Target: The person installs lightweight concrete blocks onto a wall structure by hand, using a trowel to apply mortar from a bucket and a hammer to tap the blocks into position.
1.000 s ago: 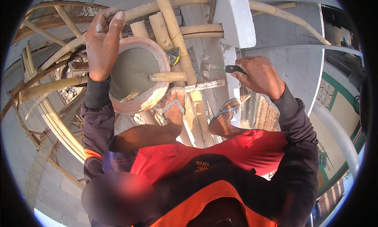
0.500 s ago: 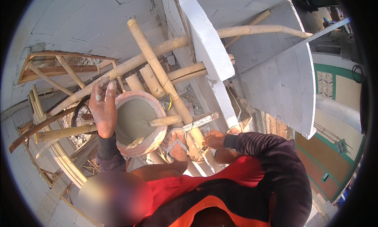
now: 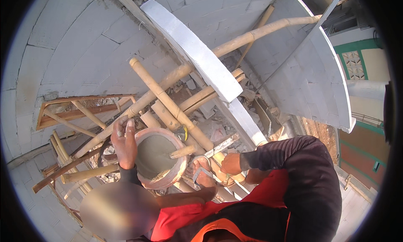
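Note:
My left hand (image 3: 124,143) is raised beside a round, mortar-smeared tub (image 3: 181,135), its fingers half bent and apart, with nothing visible in them. Wet grey mortar (image 3: 156,154) fills much of the tub. A short pale wooden or bamboo piece (image 3: 183,151) lies over the tub's right rim, one end at the mortar. Over to the right, my right hand (image 3: 231,163) is closed in a fist near a long bamboo pole (image 3: 170,100) and my knee. Whatever is inside that fist is hidden. My sandalled foot (image 3: 203,175) rests between the tub and this hand.
Crossing bamboo poles (image 3: 247,36) form a scaffold around me. A pale block wall (image 3: 189,49) runs diagonally ahead, with rubble (image 3: 205,107) beneath the poles. At left is a wooden window frame (image 3: 84,101). A yellow curved item (image 3: 185,133) sits beside the tub.
The view has shifted, so the tub and poles appear lower and farther right. My right hand has turned and its fingers have closed into a fist. My left hand stays raised by the tub.

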`<state>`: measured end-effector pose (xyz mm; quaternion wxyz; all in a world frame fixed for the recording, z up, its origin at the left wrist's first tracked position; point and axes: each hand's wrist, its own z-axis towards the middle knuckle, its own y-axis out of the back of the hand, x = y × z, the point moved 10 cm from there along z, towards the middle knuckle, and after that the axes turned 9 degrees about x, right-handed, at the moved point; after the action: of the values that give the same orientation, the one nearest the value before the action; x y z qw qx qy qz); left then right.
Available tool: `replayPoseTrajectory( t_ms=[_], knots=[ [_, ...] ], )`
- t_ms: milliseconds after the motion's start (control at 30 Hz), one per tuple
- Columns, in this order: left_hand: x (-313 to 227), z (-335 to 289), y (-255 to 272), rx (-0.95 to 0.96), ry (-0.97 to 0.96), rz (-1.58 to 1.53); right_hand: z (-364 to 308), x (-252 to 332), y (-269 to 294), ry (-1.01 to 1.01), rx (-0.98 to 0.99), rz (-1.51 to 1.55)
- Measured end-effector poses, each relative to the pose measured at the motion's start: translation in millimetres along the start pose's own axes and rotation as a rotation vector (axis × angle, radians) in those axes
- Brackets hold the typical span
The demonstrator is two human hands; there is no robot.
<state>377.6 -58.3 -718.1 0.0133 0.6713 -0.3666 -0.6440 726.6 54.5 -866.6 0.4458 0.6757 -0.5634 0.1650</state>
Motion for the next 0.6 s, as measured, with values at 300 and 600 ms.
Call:
replayPoseTrajectory(
  t_ms=[300,600],
  knots=[
    [-24,7,-24,0.127,-0.041,0.097,-202,-194,334,-0.621,-1.411,0.22],
    [-30,10,-38,0.202,-0.022,0.133,-141,-337,406,-0.596,-1.293,0.579]
  ],
)
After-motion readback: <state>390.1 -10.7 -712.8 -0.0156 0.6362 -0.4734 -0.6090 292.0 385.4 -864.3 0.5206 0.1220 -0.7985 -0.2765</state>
